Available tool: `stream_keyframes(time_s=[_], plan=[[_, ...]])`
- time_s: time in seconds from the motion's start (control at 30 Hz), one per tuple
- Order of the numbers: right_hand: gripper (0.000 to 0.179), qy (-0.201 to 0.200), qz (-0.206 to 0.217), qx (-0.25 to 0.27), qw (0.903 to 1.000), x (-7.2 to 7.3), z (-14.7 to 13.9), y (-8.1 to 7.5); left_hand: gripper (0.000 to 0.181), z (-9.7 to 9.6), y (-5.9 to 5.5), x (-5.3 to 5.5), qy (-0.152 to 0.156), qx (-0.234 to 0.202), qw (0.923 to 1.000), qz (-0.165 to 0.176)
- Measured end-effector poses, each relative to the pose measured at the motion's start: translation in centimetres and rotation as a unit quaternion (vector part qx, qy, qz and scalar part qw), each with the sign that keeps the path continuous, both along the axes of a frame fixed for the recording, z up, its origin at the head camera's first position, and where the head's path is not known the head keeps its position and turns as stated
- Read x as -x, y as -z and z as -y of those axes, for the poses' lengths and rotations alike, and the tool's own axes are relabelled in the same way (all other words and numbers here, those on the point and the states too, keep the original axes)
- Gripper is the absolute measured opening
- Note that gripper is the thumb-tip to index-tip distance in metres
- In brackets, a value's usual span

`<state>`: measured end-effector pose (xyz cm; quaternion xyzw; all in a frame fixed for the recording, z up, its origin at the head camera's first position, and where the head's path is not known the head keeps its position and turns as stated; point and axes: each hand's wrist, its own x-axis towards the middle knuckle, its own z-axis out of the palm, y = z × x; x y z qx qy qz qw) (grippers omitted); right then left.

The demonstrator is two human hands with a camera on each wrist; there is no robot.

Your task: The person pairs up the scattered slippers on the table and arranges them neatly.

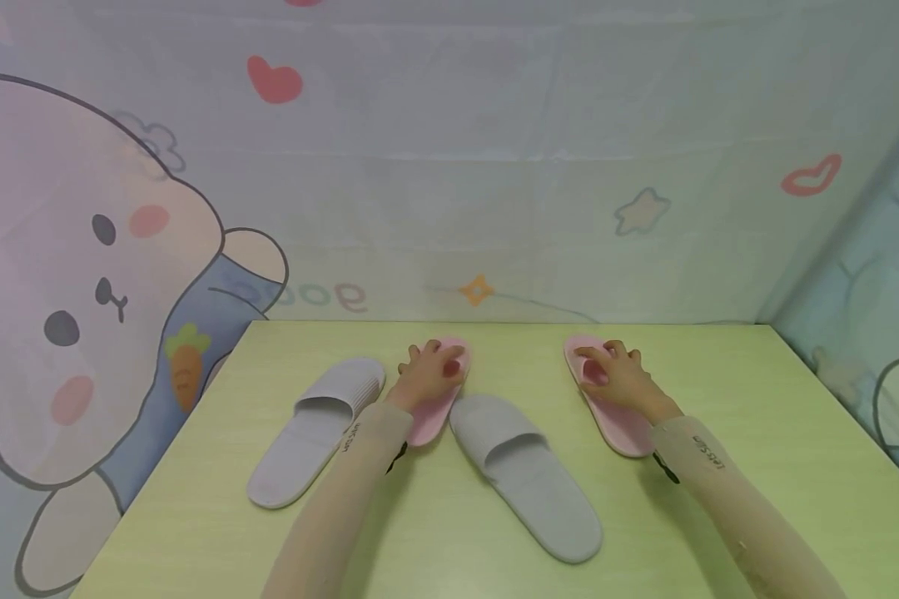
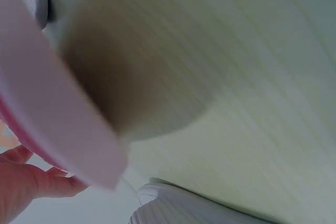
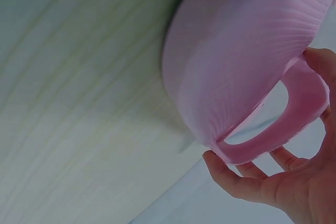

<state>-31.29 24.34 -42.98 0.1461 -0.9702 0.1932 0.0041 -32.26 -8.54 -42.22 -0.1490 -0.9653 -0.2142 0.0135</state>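
My left hand point(image 1: 425, 376) grips a pink slipper point(image 1: 429, 423) at its strap, toe end toward the back of the table. The left wrist view shows that slipper point(image 2: 52, 93) tilted over the table, with a dark shadow beneath it. On the right, a second pink slipper point(image 1: 620, 431) is held at its strap by my right hand point(image 1: 623, 381). In the right wrist view, the thumb and fingers of that hand point(image 3: 302, 190) pinch the edges of the strap point(image 3: 299, 116), while the sole point(image 3: 226, 72) stands tilted. The palm side of my left hand is mostly hidden.
A light grey slipper point(image 1: 300, 449) lies left of my left hand. Another grey slipper point(image 1: 543, 499) lies slantwise between my forearms, its toe close by the left pink slipper. The yellow-green table point(image 1: 779, 433) ends at a printed cloth backdrop point(image 1: 449, 166).
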Motion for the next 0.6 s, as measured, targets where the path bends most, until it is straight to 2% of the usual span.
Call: stream_keyframes(time_s=[0.23, 0.6], plan=[[0.055, -0.001, -0.004, 0.001, 1.0000, 0.0, 0.0, 0.1, 0.044, -0.1, 0.1, 0.1, 0.011, -0.024, 0.9996, -0.013], [0.056, -0.001, -0.004, 0.004, 1.0000, 0.1, 0.0, 0.2, 0.041, -1.1, -0.8, -0.5, 0.017, -0.065, 0.9976, -0.019]])
